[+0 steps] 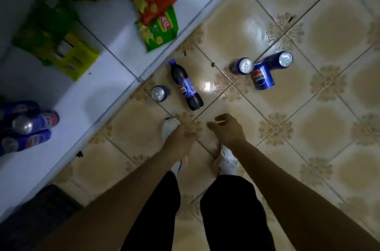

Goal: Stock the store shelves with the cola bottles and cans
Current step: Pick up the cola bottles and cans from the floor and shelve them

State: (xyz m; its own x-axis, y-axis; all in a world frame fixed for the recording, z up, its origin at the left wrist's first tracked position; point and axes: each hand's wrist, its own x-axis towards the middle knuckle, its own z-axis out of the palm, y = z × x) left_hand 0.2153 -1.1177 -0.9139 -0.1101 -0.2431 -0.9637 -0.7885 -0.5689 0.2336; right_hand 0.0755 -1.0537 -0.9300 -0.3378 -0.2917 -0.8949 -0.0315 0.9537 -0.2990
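"Holding anything, either of them?"

"No. The left hand [181, 137] and the right hand [226, 129] both hang low over the floor [308, 148], fingers loosely curled, nothing in them."

"So what's left to shelve?"

"A cola bottle [186, 86] lies on its side just ahead of the hands, nearer the left one. A single can [159, 93] stands right beside it, on the left hand's side. Further ahead, off to the right of the right hand, is a cluster of three cans [262, 75], packed close together. At least one looks tipped over, though I can't be sure."

"And the shelf?"

"The shelf [98, 90] runs along to the left of the left hand. Some blue cans [30, 125] already lie on it, about level with the left forearm, blurred. Snack packets [156, 12] sit further ahead on it."

"Then we're between trips, I'd say: part stocked, next pick-up not yet begun."

"Agreed. The bottle and the lone can are closest, so I'd judge them the likely next pick. That calls for bending right down, one hand round the bottle's middle and the other round the can, then turning left to set them by the stocked cans."

"Mind the bottle. Lying down, it could roll at a touch."
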